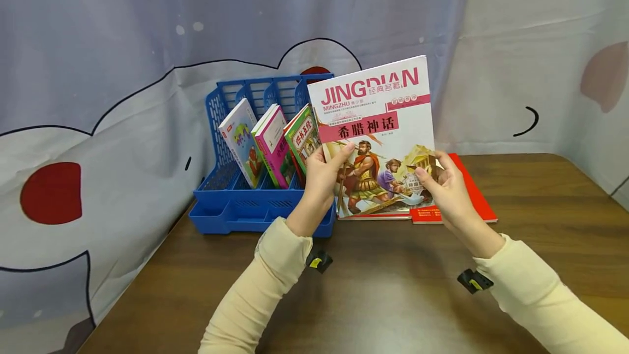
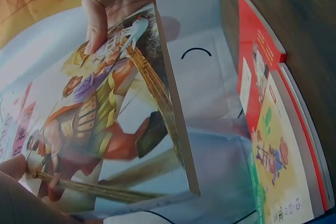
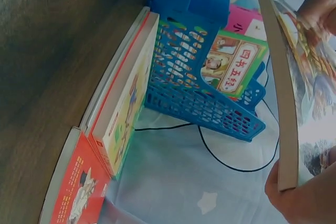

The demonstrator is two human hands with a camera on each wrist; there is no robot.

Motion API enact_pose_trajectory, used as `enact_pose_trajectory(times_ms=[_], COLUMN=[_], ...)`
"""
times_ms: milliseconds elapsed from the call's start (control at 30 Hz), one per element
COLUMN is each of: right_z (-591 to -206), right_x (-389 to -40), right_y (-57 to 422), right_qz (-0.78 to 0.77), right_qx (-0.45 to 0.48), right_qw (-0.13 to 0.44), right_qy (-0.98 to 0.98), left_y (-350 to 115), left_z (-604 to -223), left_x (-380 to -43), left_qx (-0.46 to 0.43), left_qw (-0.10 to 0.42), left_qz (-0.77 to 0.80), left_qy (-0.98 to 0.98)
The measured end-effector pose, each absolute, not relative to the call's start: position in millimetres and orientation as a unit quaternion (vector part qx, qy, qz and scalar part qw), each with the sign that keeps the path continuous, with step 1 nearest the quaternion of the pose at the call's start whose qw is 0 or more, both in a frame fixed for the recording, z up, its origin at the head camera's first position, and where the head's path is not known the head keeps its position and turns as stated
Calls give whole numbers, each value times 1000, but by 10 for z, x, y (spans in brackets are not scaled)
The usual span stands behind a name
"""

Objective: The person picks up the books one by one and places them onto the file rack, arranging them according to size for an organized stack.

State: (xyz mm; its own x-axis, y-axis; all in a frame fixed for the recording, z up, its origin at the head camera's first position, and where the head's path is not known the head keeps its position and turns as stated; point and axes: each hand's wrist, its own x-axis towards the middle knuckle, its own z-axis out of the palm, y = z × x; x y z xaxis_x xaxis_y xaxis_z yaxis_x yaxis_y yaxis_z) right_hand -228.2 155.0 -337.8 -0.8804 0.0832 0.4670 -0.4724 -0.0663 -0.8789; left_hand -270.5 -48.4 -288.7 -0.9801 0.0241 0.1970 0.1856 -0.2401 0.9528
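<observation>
A white-and-red paperback book [image 1: 378, 141] with a warrior on its cover is held up in front of me, tilted a little. My left hand [image 1: 325, 175] grips its left edge, thumb over the front cover. On the opposite edge my right hand [image 1: 448, 187] pinches it in the same way, near the lower corner. Behind its left side stands a blue plastic book rack [image 1: 255, 201]. Leaning in the rack's slots are a white book [image 1: 242, 138], a pink book [image 1: 275, 149] and a green book [image 1: 302, 133]. The held book hides the rack's right end.
Several books lie on the brown wooden table [image 1: 540, 201] right of the rack, among them a red one [image 1: 474, 193] and, in the right wrist view, a yellow-covered one [image 3: 128, 103]. A patterned curtain [image 1: 123, 70] hangs behind the table.
</observation>
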Motion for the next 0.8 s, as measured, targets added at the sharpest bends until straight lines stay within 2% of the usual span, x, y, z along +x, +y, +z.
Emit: enact_pose_trajectory(times_ms=[300,600,800], right_z=[-3429,-3548,-3556], right_x=[-2266,-2314,-2340], right_y=[1574,1552,1508], right_qz=[730,746,762], right_qx=[152,153,152], right_qw=[218,214,219], right_qy=[-630,-612,-590], left_y=[-656,-766,-737], left_z=[-2820,-2464,-2396], left_x=[-2812,-3028,-3061], left_qx=[-129,-185,-185], left_qw=[28,22,20], left_qz=[-716,-740,-774], left_qy=[-685,-646,-606])
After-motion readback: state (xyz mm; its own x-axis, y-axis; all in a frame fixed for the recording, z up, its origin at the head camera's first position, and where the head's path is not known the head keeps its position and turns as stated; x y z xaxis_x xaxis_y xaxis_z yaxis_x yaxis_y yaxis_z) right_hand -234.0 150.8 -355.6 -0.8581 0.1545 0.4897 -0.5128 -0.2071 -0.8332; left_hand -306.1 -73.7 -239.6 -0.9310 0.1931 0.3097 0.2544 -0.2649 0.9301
